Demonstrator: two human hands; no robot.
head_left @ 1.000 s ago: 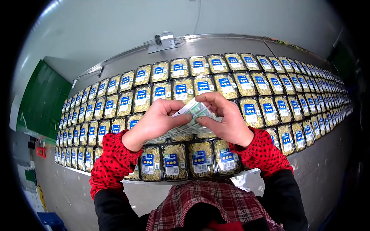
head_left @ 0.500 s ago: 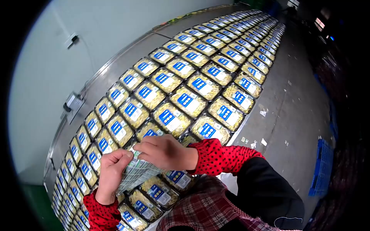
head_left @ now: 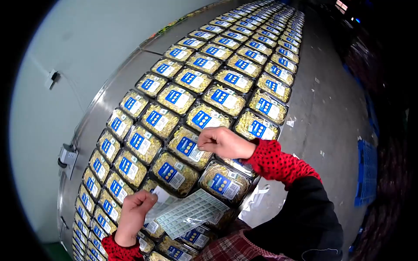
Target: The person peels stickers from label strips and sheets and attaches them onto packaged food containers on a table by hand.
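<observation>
My left hand (head_left: 134, 213) pinches the edge of a sheet of small pale green labels (head_left: 191, 213), which sags to the right with a glossy clear part. Under the sheet lie black trays of sprouts, partly covered by it. My right hand (head_left: 227, 143) is closed, thumb and fingers together, above the right end of a sprout tray (head_left: 176, 145) with a blue and white label. Whatever sits between those fingertips is too small or hidden to make out. Closer to my body is another film-wrapped sprout tray (head_left: 225, 182), with a small greenish label beside its blue and white one.
Rows of packed sprout trays (head_left: 231, 79) cover the long metal table (head_left: 114, 89) beside a pale wall. A small box-like fixture (head_left: 67, 158) sits at the table's left edge. Scraps of paper lie on the grey floor (head_left: 313, 117), with a blue pallet (head_left: 366, 172) at right.
My right hand has parted from the label sheet and moved up and right over a tray. My left hand has lowered slightly, and the sheet now lies spread rightward. The camera view has shifted.
</observation>
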